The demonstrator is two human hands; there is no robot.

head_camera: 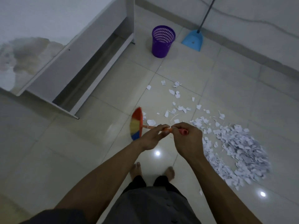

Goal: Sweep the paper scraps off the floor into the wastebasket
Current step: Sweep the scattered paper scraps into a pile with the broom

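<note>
Both hands are on the broom (136, 125) here: the right hand (188, 139) is wrapped round the top end of the orange handle, and the left hand (151, 137) holds it just below, the two nearly touching. The brush head sits out to the left, blurred, right at the edge of the loose bits. The paper scraps (242, 152) lie mostly in a thick heap on the floor (97, 151) to the right, with a thin trail running up towards the far wall (258, 10). The purple wastebasket (163, 46) stands well apart from that heap, and the blue dustpan (192, 40) leans just beside it. The risk, as I read it: these scraps are light, so a quick flick could scatter the heap wide or send pieces under the white cabinet (72, 54) on the left, whose bottom edge stands off the floor. The basket has mesh sides and looks light too, so a bump from the brush could tip it. Bare feet (136, 170) stand close behind the handle, something to mind on a backswing. Room-wise, there's a wide stretch of tile between heap and basket, hemmed in by cabinet and wall.
</note>
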